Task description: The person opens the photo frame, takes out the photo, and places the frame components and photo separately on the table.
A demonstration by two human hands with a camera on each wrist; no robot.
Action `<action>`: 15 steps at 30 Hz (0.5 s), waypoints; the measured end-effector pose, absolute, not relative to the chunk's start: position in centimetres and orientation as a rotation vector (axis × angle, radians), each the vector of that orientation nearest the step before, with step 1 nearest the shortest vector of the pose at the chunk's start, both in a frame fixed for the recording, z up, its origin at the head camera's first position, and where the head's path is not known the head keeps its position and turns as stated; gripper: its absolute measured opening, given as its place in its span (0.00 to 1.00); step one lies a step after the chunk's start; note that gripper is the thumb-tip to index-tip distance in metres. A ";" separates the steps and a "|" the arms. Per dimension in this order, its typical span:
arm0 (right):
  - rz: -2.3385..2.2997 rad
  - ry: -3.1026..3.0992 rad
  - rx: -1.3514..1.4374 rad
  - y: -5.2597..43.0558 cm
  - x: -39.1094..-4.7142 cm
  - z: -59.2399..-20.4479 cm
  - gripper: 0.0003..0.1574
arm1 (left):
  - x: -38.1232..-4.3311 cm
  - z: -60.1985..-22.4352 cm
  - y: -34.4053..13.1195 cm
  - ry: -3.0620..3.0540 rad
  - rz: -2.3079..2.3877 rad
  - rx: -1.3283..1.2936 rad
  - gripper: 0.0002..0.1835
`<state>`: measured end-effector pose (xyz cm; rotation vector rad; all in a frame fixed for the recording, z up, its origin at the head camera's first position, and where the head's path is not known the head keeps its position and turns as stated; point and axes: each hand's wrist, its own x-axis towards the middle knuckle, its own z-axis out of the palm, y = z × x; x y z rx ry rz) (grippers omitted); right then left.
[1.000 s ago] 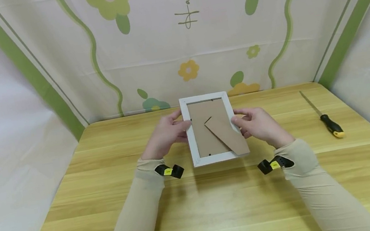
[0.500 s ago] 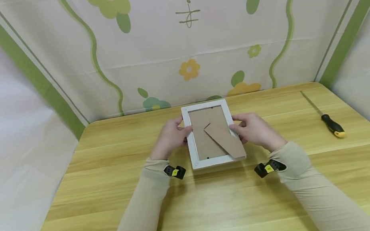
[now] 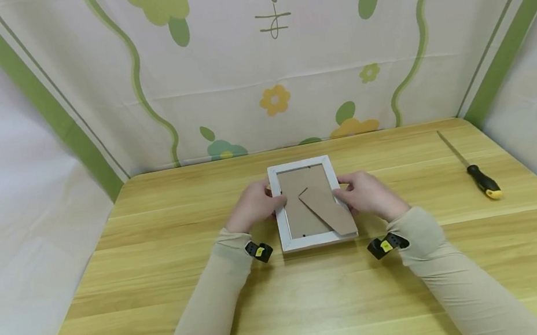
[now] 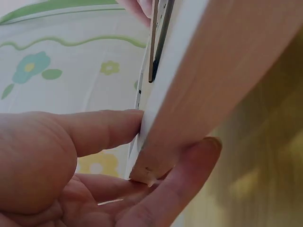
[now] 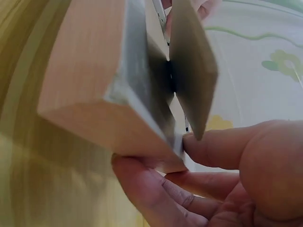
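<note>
1. picture frame (image 3: 312, 241): just below centre of the head view, back side up, one hand on each long side. bottom edge lies close over the table (image 3: 341, 296); fingers run under the frame at the sides, can't tell if any part of it touches down.
2. step in hand, my read: a two-handed hold on the frame at the table. to do it well, press evenly on both sides, lower both ends together, slide fingertips out from under before full contact so nothing gets pinched.
3. watch the stand flap (image 3: 329, 210): lifted off the backing board (image 3: 300, 218), free end over the bottom right corner of the frame. likely to bend if leaned on; load the border only.
4. left grip (image 3: 253, 205): pinching, opened only to frame thickness. thumb (image 4: 104, 130) on the back border, fingers under the far face.
5. right grip (image 3: 364, 193): same pinch on the right border. thumb (image 5: 215, 144) right by the flap edge; can't tell if they touch.
6. pointed tool (image 3: 481, 179): right side of the head view, well apart from both hands. leave it there.
</note>
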<state>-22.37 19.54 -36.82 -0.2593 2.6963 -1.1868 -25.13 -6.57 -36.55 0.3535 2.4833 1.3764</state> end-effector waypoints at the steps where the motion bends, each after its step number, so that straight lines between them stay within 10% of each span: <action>1: -1.175 2.702 -0.267 19.5 -22.4 -36.9 0.26 | -25.1 -36.7 -6.5 2.490 1.367 0.353 0.10; 15: -1.006 2.726 -0.286 19.3 -22.7 -38.2 0.18 | -25.0 -37.4 -6.4 2.462 1.247 0.312 0.07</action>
